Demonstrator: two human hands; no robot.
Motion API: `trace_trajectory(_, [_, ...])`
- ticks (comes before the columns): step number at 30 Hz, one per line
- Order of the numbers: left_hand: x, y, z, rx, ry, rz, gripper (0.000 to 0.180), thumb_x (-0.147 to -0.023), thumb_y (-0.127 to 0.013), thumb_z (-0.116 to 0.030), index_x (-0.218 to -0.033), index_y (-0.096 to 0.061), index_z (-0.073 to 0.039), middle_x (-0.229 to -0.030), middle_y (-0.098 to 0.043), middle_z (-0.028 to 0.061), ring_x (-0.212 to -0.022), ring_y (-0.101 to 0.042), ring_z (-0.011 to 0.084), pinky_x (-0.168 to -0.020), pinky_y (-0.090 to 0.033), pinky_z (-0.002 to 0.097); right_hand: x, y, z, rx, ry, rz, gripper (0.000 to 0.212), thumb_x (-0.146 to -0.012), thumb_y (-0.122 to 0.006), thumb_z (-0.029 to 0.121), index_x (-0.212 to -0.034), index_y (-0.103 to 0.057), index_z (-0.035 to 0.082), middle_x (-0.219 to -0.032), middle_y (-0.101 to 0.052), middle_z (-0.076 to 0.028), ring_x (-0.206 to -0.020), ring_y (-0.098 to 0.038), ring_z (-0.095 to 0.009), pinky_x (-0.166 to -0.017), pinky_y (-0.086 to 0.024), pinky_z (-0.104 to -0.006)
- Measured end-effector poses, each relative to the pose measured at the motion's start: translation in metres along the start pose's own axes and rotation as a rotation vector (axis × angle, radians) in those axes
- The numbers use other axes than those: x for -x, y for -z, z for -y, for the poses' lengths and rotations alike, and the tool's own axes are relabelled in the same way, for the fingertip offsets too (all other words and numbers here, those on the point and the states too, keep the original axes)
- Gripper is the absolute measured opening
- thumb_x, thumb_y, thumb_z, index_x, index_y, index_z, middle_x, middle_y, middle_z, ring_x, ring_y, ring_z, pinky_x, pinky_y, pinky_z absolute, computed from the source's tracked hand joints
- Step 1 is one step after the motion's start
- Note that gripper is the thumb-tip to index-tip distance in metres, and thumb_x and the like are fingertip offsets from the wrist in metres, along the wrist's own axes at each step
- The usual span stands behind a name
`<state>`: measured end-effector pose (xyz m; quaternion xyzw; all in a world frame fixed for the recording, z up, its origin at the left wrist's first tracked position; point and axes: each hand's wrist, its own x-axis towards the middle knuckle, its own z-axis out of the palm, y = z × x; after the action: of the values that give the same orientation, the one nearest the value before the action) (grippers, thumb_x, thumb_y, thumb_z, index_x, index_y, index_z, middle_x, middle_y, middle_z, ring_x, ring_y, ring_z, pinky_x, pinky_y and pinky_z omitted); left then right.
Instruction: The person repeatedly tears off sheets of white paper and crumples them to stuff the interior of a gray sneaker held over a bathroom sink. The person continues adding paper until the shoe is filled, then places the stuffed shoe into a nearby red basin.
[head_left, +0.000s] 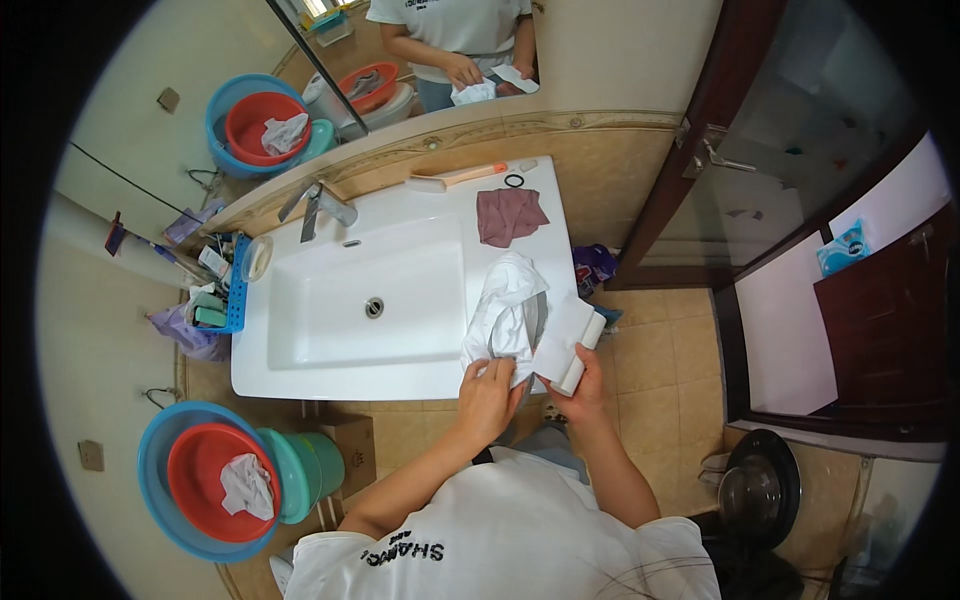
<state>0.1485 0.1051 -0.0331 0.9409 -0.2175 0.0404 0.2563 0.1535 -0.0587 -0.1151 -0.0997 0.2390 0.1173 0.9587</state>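
A bunched white cloth with a grey edge rests on the right rim of the white sink. My left hand is closed on the cloth's near end, its fingers pinching the fabric. Beside it, my right hand grips a white roll with a flat white sheet hanging off it. The sheet's lower corner comes close to my left fingers; whether they touch cannot be made out. Farther back on the sink rim lie a mauve folded cloth, a black hair tie and a brush with an orange handle.
A chrome faucet stands at the sink's back left, beside a blue basket of small items. At lower left, a red basin holding a white cloth sits inside a blue basin, next to a green bucket. A dark-framed door stands right.
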Motion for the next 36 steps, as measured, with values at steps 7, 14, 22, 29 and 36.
trace_trajectory(7, [-0.001,0.005,-0.006,-0.071,0.044,0.037,0.028,-0.081,-0.064,-0.016,-0.103,-0.053,-0.001,-0.082,-0.062,0.0141,-0.081,-0.059,0.0307,-0.088,-0.037,0.0448,-0.001,-0.017,-0.008,0.004,-0.009,0.027,0.046,-0.082,-0.060,0.026,-0.124,-0.045,0.014,-0.110,-0.057,-0.005,-0.100,-0.057,-0.023,-0.083,-0.047,-0.0389])
trace_trajectory(14, [-0.003,0.010,0.003,0.008,-0.049,-0.057,0.021,-0.081,-0.064,-0.018,-0.095,-0.059,-0.002,-0.080,-0.061,0.0106,-0.081,-0.057,0.0290,-0.085,-0.038,0.0422,0.000,-0.019,-0.008,0.004,0.004,-0.006,0.047,-0.082,-0.059,0.028,-0.124,-0.044,0.015,-0.110,-0.056,-0.005,-0.101,-0.056,-0.023,-0.078,-0.047,-0.0408])
trace_trajectory(22, [0.015,0.017,0.030,0.262,0.380,-0.325,0.047,-0.073,-0.070,-0.018,-0.112,-0.051,-0.001,-0.098,-0.051,0.0144,-0.080,-0.054,0.0285,-0.080,-0.043,0.0381,0.009,-0.020,-0.002,0.053,0.025,-0.055,0.049,-0.080,-0.061,0.030,-0.124,-0.045,0.015,-0.113,-0.057,-0.005,-0.106,-0.055,-0.025,-0.088,-0.044,-0.0447])
trace_trajectory(29, [-0.011,-0.011,0.086,0.506,0.569,0.066,0.059,-0.068,-0.068,-0.008,-0.120,-0.044,0.004,-0.101,-0.055,0.0187,-0.091,-0.058,0.0254,-0.078,-0.048,0.0340,0.003,-0.018,-0.005,0.094,-0.002,-0.026,0.049,-0.080,-0.061,0.030,-0.124,-0.046,0.015,-0.115,-0.056,-0.005,-0.107,-0.054,-0.025,-0.088,-0.044,-0.0452])
trace_trajectory(36, [-0.015,-0.043,0.110,0.633,0.500,0.100,0.049,-0.064,-0.065,-0.011,-0.108,-0.052,0.007,-0.089,-0.062,0.0285,-0.090,-0.060,0.0389,-0.084,-0.046,0.0397,0.003,-0.019,-0.006,0.069,-0.010,-0.020,0.048,-0.082,-0.060,0.028,-0.125,-0.043,0.017,-0.115,-0.055,-0.004,-0.106,-0.054,-0.024,-0.084,-0.046,-0.0453])
